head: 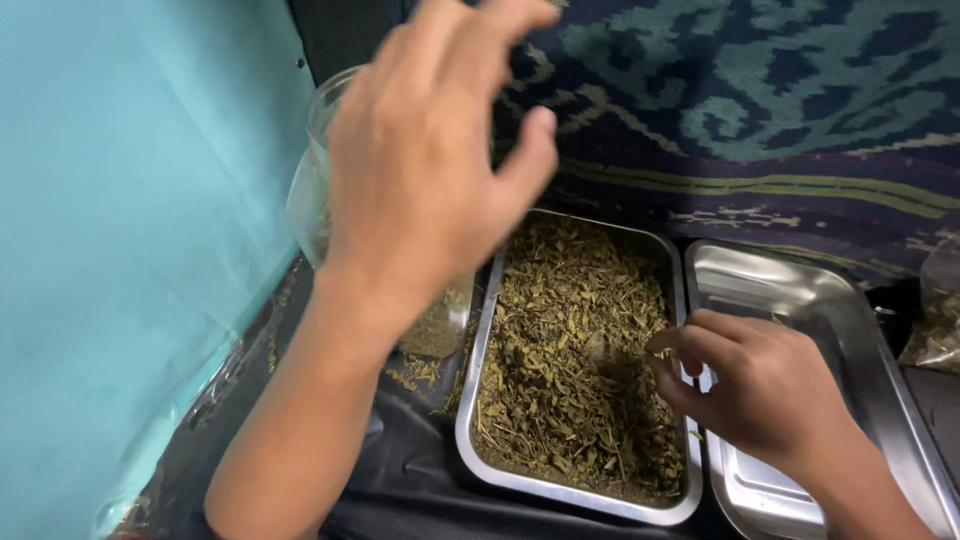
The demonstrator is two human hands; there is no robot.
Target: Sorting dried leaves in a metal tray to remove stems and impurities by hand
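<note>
Two trays here: the left tray (476, 400) is polished metal with a bright, smooth rim, filled with dry, crumbly herb (570, 350), matt olive-brown, rough with stalks and leaf flakes. The right tray (800, 290) is bare steel, glossy, throwing soft reflections. Behind the raised left hand (420, 170), a jar (312, 190) of clear glass, smooth and shiny. Under it all, black sheet (400, 470), plastic by its slick sheen and creases. At the back, woven cloth (760, 90), matt, patterned dark blue and teal. Left, a flat teal wall (120, 230), matt.
</note>
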